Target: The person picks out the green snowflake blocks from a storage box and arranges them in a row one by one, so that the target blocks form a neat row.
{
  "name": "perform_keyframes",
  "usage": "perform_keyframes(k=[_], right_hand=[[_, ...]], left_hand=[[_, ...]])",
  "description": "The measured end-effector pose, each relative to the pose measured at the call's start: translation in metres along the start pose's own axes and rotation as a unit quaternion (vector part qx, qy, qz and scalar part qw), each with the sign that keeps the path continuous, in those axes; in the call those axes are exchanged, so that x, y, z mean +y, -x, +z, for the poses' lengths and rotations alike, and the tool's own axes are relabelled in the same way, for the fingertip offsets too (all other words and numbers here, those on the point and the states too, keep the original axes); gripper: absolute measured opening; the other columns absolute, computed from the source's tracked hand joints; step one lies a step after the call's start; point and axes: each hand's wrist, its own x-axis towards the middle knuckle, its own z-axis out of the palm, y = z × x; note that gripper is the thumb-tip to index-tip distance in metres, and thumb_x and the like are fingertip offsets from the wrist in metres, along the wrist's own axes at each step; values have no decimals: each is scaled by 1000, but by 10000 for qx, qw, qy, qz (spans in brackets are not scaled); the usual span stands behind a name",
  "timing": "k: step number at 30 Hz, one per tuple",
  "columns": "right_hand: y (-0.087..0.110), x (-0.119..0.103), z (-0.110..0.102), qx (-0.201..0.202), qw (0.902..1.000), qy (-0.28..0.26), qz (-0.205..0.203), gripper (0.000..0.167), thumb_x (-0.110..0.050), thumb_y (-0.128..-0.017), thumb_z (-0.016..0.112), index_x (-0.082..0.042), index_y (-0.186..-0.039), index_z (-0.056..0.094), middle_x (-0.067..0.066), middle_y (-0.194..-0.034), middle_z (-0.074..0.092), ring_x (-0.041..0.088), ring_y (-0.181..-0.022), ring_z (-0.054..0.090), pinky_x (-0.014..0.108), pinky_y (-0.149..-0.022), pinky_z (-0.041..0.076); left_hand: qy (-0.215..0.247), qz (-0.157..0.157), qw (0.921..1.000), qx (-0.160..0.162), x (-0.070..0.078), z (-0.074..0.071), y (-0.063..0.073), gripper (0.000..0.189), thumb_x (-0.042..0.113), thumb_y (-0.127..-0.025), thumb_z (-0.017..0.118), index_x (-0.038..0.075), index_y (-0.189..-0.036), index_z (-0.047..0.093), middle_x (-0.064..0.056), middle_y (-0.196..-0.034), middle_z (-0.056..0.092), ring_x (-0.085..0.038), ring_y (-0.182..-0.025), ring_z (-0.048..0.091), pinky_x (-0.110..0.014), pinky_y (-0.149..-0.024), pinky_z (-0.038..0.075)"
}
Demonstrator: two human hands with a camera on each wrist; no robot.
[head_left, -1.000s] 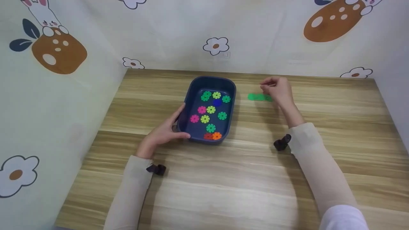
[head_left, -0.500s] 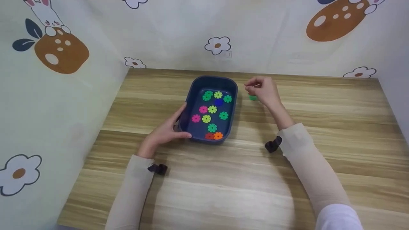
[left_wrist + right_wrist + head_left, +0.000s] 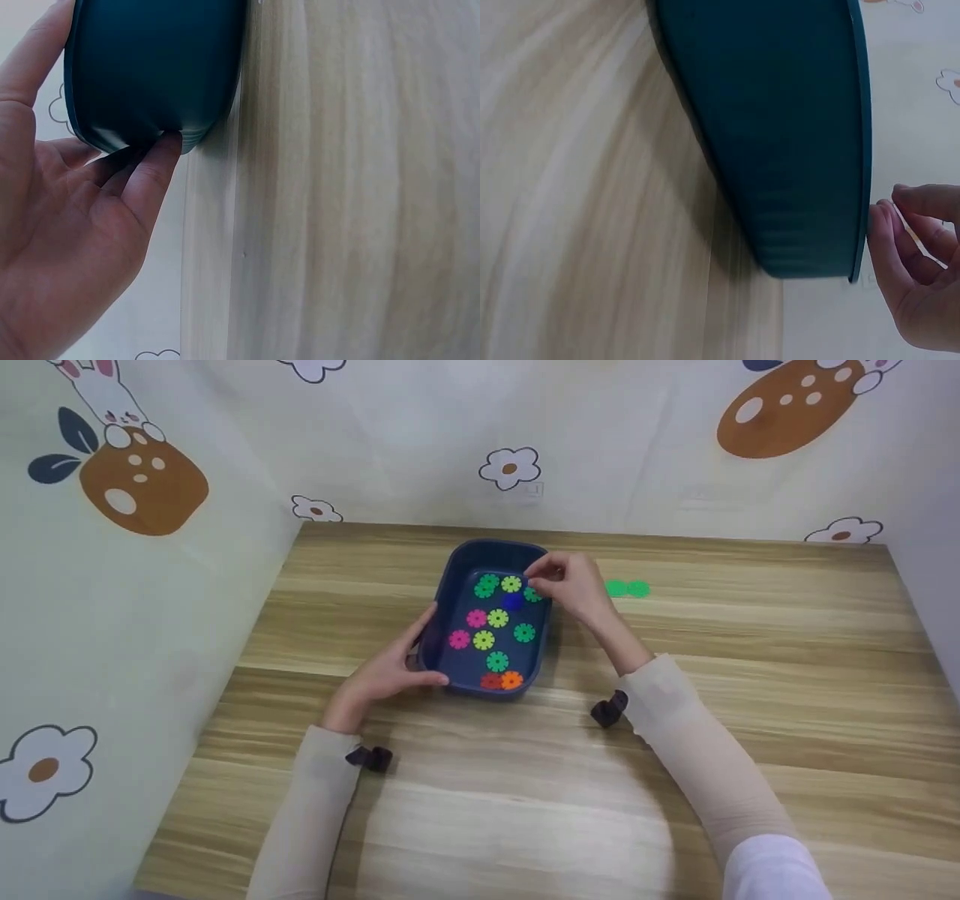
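Observation:
A dark blue plastic box (image 3: 433, 660) holds several notched snowflake building discs, among them yellow (image 3: 497, 618), pink (image 3: 459, 640), green (image 3: 524, 633) and orange (image 3: 511, 680) ones. My left hand (image 3: 386, 669) grips the box at its near left corner; the left wrist view has the fingers (image 3: 156, 176) up against its wall. My right hand (image 3: 577, 585) is over the box's right rim, thumb and fingers bent close together. In the right wrist view the fingertips (image 3: 885, 217) are beside the rim, with no disc showing between them. A green disc in the box is partly hidden under this hand.
Right of the box, two bright green discs (image 3: 626, 589) lie side by side on the wooden table (image 3: 525, 795). A wall with a printed covering (image 3: 600, 435) stands behind the table, and another wall (image 3: 150, 622) runs along its left.
My right hand has moved left from above the green discs on the table to the box's right rim, uncovering two of those discs. The left hand and the box stay put.

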Motion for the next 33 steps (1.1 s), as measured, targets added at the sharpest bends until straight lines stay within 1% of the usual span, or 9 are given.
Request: perform_keyframes(k=[3,7,10,13,17,21,25,29,33], right_hand=[[1,-4,9,-254,9996,76,-125,11,-8,-91,68,-4,-101,72,8,-98,68,20,-84,60,28,-75,53],[0,-6,20,-696,9967,59,-417,12,-8,-90,70,-3,-100,72,7,-94,69,19,-81,61,28,-73,53],[-1,-6,28,-1123,9914,100,-659,15,-11,-88,72,-3,-101,72,4,-92,69,17,-79,61,27,-72,53],[-2,-6,36,-1626,9824,192,-895,18,-14,-88,73,-3,-102,72,2,-92,69,16,-80,62,27,-73,53],[-6,-6,43,-2441,9640,204,-1037,22,-8,-86,73,3,-105,70,8,-94,70,17,-82,65,29,-75,54],[-10,-6,48,-3237,9422,436,-747,23,0,-83,73,5,-105,68,13,-96,69,19,-83,66,30,-75,55],[-13,-7,50,-3812,9170,1067,-490,23,2,-81,75,1,-104,71,9,-98,69,18,-87,64,31,-78,53],[-14,-9,52,-4072,8924,1895,-439,24,-2,-80,78,-8,-102,74,3,-98,69,17,-90,60,31,-82,51],[-14,-9,57,-4021,8767,2599,-471,24,-6,-80,78,-16,-101,74,0,-96,66,17,-88,57,31,-80,50]], left_hand=[[-16,20,10000,15,0,0,0,102,11,-82,78,16,-157,9,-12,-160,9,-27,-144,13,-43,-114,15],[7,62,10000,9,-1,0,0,102,12,-82,79,15,-157,8,-12,-160,9,-27,-144,13,-42,-114,15],[18,132,9999,-13,-1,0,0,102,11,-82,78,14,-157,8,-13,-160,9,-27,-144,14,-41,-114,16],[8,222,9997,-38,-1,0,0,101,11,-83,78,12,-156,8,-13,-160,9,-26,-144,13,-41,-114,16],[31,307,9995,-37,-2,-1,0,101,11,-83,78,11,-156,8,-13,-159,10,-25,-144,13,-40,-114,15],[102,331,9994,-60,-4,-1,0,102,13,-82,79,10,-156,9,-13,-159,10,-25,-144,13,-42,-114,16],[94,275,9996,-44,-3,-1,0,101,11,-82,78,11,-156,9,-14,-159,10,-26,-144,13,-43,-114,16],[102,168,9998,-26,-4,-1,-1,101,9,-83,78,13,-156,9,-12,-160,10,-25,-144,13,-43,-114,15],[154,132,9998,-7,-19,-1,-7,104,10,-82,78,18,-157,7,-9,-160,8,-24,-144,12,-42,-115,14]])
